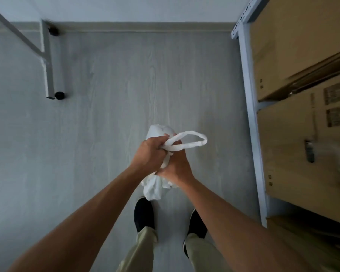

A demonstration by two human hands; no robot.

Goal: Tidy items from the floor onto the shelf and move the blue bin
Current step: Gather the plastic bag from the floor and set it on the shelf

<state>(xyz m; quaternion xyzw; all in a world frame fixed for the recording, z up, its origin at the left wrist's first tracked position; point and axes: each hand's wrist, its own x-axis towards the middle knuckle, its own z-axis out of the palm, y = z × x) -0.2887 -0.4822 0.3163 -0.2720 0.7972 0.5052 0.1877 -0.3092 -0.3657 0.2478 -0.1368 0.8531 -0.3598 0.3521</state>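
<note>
Above grey floor (86, 134), hands clutch crumpled white bag (153, 187).

You are working in soft, even, rather cool light with no single bright source to pick out; the grey floor (106, 124) shows only faint shadow under your shoes (143, 214). No glare anywhere. The wide lens bends straight lines at the edges, so the shelf post (250, 114) leans inward. The cardboard boxes (302, 134) at your right are smeared with motion blur, their labels unreadable.
</note>
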